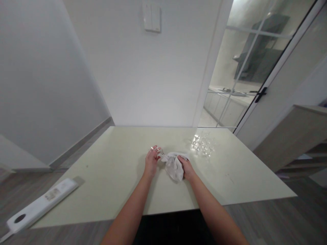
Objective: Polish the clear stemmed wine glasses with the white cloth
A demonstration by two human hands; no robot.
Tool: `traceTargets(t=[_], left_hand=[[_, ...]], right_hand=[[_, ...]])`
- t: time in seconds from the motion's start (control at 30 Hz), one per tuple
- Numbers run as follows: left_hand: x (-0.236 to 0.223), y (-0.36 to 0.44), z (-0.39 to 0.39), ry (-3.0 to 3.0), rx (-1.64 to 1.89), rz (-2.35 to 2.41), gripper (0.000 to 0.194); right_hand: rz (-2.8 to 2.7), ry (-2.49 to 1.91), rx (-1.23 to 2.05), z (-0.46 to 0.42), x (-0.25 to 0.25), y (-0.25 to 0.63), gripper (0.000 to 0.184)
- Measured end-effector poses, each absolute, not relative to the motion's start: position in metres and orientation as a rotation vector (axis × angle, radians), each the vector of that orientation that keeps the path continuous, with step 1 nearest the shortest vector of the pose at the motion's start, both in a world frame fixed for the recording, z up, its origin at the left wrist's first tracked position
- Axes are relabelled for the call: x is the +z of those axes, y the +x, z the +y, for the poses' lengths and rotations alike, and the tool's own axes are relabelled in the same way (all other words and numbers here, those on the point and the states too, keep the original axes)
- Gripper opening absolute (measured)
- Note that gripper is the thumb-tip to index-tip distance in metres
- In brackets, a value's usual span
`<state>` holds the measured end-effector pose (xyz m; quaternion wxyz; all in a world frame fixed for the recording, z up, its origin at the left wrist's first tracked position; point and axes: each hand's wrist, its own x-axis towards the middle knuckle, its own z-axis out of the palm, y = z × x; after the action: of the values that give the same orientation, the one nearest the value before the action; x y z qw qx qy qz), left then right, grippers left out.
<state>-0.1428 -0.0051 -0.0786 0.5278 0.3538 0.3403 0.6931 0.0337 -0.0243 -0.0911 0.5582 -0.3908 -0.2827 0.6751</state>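
Observation:
My left hand (152, 160) is closed round a small clear glass (159, 151), its fingers wrapped about the side. The glass tilts, and its right end runs into a crumpled white cloth (174, 167). In my right hand (185, 165) the cloth is bunched up, part of it hanging down towards the table. The cloth hides the glass's right end. Further back and to the right, several clear glass pieces (202, 144) stand close together; their exact shapes are hard to make out.
The pale table (109, 177) reaches back to a white wall. A white power strip (42, 202) lies over its front left edge. Beyond the right rear corner is a glazed door with a black handle (261, 94); a wooden shelf unit (293, 132) stands at the right.

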Motion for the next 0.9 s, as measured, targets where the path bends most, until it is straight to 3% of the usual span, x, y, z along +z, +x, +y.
traceTargets(t=[0.17, 0.43, 0.9], left_hand=[[-0.075, -0.142, -0.006, 0.978, 1.608, 0.817, 0.058], [-0.067, -0.126, -0.022, 1.195, 1.415, 0.751, 0.075], [-0.070, -0.130, -0.022, 1.216, 1.492, 0.881, 0.070]], right_hand=[[-0.843, -0.901, 1.660, -0.024, -0.098, 0.034, 0.045], [-1.042, -1.118, 1.423, -0.015, -0.119, 0.036, 0.040], [-1.213, -1.061, 1.286, -0.021, -0.110, 0.033, 0.043]])
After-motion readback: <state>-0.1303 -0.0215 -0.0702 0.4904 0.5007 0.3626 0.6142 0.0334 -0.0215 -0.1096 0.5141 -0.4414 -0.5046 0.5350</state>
